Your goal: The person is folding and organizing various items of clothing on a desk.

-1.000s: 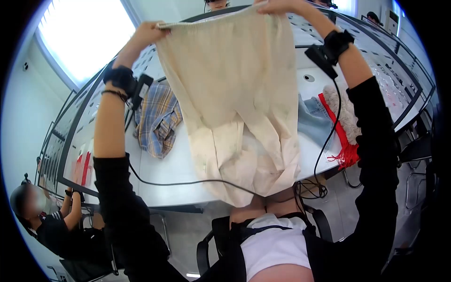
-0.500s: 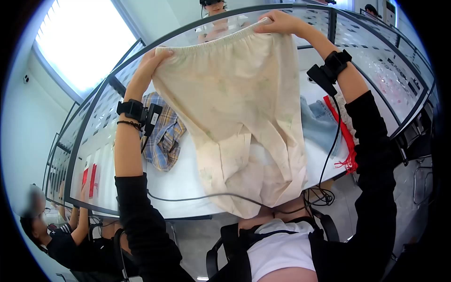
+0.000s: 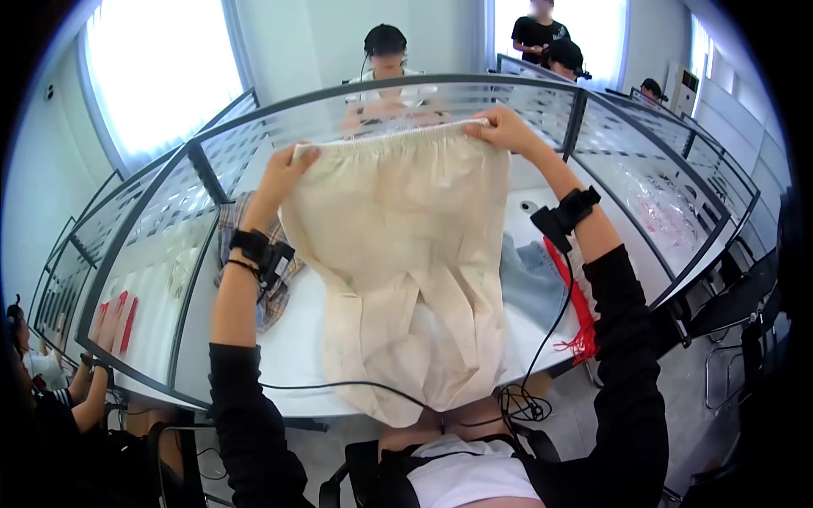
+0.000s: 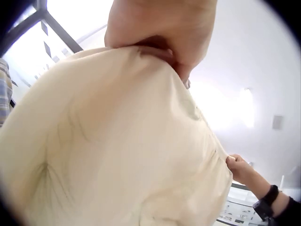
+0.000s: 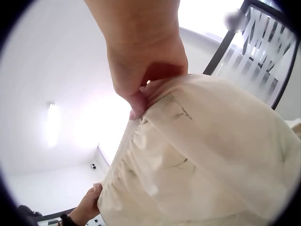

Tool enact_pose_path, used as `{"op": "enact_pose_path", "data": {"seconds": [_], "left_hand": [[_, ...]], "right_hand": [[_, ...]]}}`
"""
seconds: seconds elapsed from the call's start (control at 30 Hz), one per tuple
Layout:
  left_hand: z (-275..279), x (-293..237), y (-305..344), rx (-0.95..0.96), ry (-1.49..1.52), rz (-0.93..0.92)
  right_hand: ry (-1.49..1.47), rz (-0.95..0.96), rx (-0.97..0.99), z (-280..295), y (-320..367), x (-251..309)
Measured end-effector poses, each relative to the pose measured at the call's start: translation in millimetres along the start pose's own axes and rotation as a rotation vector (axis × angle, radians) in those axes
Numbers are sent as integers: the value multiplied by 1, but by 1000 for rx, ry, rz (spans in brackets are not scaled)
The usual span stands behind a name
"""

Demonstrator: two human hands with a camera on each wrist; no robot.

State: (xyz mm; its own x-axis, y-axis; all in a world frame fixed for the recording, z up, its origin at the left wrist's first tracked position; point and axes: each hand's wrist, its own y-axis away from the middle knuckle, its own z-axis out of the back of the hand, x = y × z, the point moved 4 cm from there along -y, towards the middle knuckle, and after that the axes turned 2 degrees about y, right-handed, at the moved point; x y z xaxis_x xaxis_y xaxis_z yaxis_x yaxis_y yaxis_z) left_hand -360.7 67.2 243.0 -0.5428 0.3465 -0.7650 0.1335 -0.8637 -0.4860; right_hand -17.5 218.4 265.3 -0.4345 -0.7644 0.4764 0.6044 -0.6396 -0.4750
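Cream pants (image 3: 389, 220) with a gathered elastic waistband and faint green markings hang stretched out in front of me, legs hanging down over the table's front edge. My left hand (image 3: 288, 172) pinches the left end of the waistband, thumb on the near side. At the opposite end my right hand (image 3: 506, 133) grips the waistband the same way. The left wrist view shows the left hand (image 4: 162, 30) above the fabric, with the waistband running taut toward the other hand. From the right wrist, the right hand (image 5: 146, 70) has its thumb over the waistband edge.
Behind the left forearm lies a plaid shirt (image 3: 275, 309). Folded denim (image 3: 533, 284) and a red fringed scarf (image 3: 577, 317) lie at the right. Dark-framed clear partitions (image 3: 339, 95) ring the white table (image 3: 296, 356). A black cable (image 3: 356, 385) crosses before the pants.
Both hands have come down, with the pants held between them lower and the waistband still stretched. The head view has tilted up, showing more of the people and windows beyond the partition.
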Motion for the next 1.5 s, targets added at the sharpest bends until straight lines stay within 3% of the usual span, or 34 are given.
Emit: {"op": "enact_pose_path", "data": {"seconds": [0.07,0.17,0.3,0.4,0.47,0.63,0.73,0.87,0.9,1.23,1.37,1.5], "left_hand": [[-12,-4,-3,26,75,-94],[-24,-13,-3,87,121,-143],[-25,-34,6,137,82,-204],[-21,-24,1,256,47,-30],[-22,-19,-2,301,54,-96],[-29,-26,1,316,-42,-328],[-31,-47,14,447,-361,-188],[-23,-58,18,417,-502,-193],[-19,-65,22,373,-491,-271],[64,-17,15,31,-489,-192],[58,-15,17,78,-417,-128],[20,-32,12,140,-430,-175]], "right_hand": [[28,-6,-72,2,4,12],[-115,230,-116,6,15,39],[-27,227,-2,17,31,43],[7,128,93,25,41,37],[77,165,118,27,44,36],[298,235,268,23,51,32],[286,388,173,23,53,26],[368,297,122,30,51,16],[333,317,79,34,50,14],[249,165,-122,72,59,-20],[258,88,-70,66,60,-16],[312,209,-8,41,50,14]]}}
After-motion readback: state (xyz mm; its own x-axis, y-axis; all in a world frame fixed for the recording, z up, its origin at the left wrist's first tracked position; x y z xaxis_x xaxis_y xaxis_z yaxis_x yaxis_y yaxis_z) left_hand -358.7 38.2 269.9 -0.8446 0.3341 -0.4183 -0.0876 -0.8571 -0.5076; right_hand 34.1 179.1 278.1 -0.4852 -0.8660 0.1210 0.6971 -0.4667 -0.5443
